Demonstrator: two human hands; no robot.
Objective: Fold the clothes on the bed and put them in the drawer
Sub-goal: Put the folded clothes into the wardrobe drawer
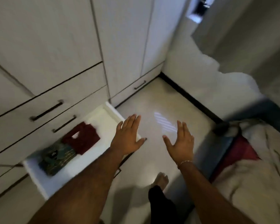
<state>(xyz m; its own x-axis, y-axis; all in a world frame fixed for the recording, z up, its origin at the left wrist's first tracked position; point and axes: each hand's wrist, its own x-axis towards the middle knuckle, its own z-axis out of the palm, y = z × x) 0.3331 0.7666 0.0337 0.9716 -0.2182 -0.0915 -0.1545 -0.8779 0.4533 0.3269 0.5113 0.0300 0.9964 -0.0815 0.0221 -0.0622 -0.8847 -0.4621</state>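
Both my left hand (128,136) and right hand (180,143) are spread flat, holding nothing, above pale floor (160,97). Open drawer (113,110) holds folded maroon shirt (82,139) beside green one (57,159); bed (257,167) at right.

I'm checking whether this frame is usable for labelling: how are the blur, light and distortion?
Head view: dim room; motion blur smears the drawer handles and the folded clothes in the open drawer; a striped patch of light glares on the floor; wide-angle bending curves the cupboard lines; both hands stay fairly sharp.
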